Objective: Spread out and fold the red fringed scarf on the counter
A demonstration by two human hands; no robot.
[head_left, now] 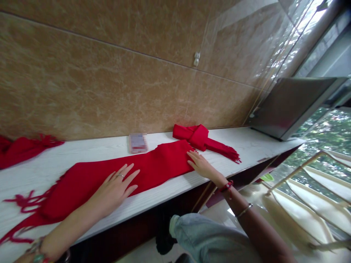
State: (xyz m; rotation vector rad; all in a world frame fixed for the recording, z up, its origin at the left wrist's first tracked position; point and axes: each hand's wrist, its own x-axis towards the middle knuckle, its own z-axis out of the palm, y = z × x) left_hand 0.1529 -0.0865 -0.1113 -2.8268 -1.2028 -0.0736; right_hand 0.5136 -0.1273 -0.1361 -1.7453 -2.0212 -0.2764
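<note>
A red fringed scarf (153, 166) lies stretched along the white counter, its tasselled end (30, 201) at the left. My left hand (116, 186) rests flat on the scarf's middle with fingers spread, a ring on one finger. At the scarf's right end, my right hand (201, 164) lies palm down with its fingers extended over the edge of the cloth. Just behind that end sits a second red scarf (201, 137), folded into a knot-like bundle, its fringe trailing right. Neither hand grips anything that I can see.
A pixelated phone-like rectangle (138, 143) lies by the wall behind the scarf. More red fringed cloth (22, 149) is at the far left. A grey appliance-like box (293, 106) stands at the counter's right end. Below right is a cream rack (296, 193). The counter (175, 186) is narrow.
</note>
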